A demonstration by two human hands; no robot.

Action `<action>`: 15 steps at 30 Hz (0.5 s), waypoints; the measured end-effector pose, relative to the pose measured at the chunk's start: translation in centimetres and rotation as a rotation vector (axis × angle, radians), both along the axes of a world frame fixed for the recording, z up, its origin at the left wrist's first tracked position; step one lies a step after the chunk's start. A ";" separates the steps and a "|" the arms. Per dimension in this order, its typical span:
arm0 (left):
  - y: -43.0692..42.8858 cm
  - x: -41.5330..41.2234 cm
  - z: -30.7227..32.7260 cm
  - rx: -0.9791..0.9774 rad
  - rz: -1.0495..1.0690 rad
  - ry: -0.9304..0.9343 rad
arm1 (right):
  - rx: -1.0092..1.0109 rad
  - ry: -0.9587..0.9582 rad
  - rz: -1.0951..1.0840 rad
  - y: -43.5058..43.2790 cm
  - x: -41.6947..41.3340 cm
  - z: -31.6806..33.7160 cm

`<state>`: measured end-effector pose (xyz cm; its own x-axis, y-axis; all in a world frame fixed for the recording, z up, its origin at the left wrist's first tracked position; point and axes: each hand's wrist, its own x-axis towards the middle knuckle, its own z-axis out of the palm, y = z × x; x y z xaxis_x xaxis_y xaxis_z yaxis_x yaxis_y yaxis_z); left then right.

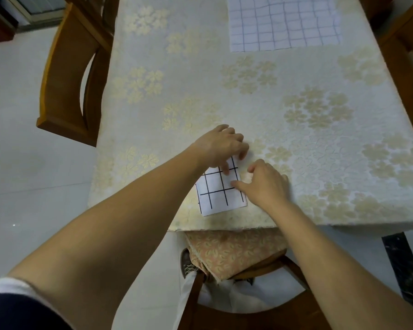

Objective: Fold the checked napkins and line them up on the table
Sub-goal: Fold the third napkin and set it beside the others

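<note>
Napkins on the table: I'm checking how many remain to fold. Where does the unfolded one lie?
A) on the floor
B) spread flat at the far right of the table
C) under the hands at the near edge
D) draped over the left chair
B: the unfolded napkin lies spread flat at the far right of the table, while the left hand and right hand touch the small folded napkin at the near edge.

Folded napkin [221,194], black-checked white, is lying flat nearby. Unfolded napkin [284,22], blue-checked, is lying spread out farther back.
</note>
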<state>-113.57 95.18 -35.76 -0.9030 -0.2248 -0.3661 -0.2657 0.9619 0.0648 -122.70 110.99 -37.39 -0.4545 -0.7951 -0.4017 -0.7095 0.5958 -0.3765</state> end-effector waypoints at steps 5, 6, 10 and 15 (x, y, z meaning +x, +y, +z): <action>-0.5 0.3 0.2 -0.021 0.009 -0.002 | 0.015 0.000 0.032 -0.4 1.1 -0.2; -0.7 0.4 0.3 0.002 0.037 0.004 | 0.026 0.003 0.041 -0.5 1.0 -0.2; -2.1 1.6 1.5 0.266 0.354 0.018 | -0.023 -0.331 -0.010 -1.1 -2.4 0.4; -1.2 3.7 0.1 0.572 0.835 0.250 | -0.223 -0.446 -0.324 -2.0 -7.0 0.5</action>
<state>-109.83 93.99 -35.62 -0.6048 -0.6648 -0.4385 -0.7485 0.2866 0.5980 -129.70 108.98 -36.91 -0.5137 -0.7310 -0.4492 -0.2491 0.6281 -0.7372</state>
